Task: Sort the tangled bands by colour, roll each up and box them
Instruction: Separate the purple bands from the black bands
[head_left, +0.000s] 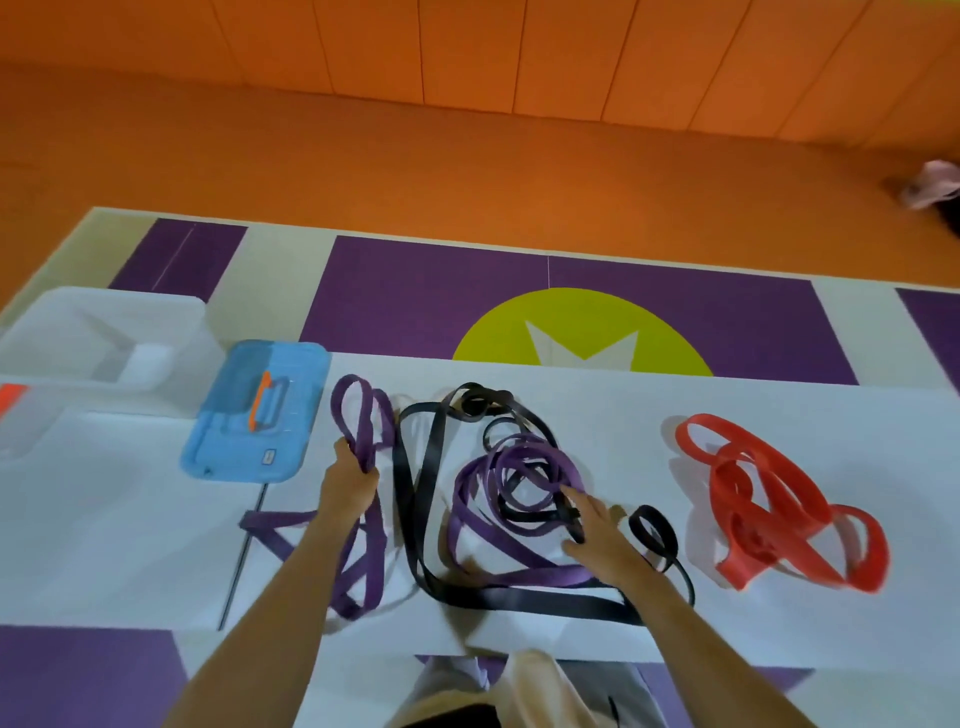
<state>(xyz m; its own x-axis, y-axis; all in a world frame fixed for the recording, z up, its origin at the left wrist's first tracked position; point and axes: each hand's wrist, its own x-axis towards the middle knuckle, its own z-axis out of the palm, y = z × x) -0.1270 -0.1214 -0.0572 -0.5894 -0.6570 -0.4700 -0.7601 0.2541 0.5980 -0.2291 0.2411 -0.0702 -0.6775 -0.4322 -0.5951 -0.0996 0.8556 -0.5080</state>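
Note:
My left hand is closed around a purple band, whose loops stick up beyond my fist while the rest trails back along my forearm. At the table's middle lies a tangle of another purple band and black bands. My right hand rests flat on that tangle with fingers spread, touching purple and black strands. A heap of red bands lies apart on the right. A clear plastic box stands at the far left, its blue lid lying beside it.
The white table stands on a purple, cream and green mat over an orange floor. Another clear container with an orange part sits at the left edge. A thin dark seam runs down the table under the lid.

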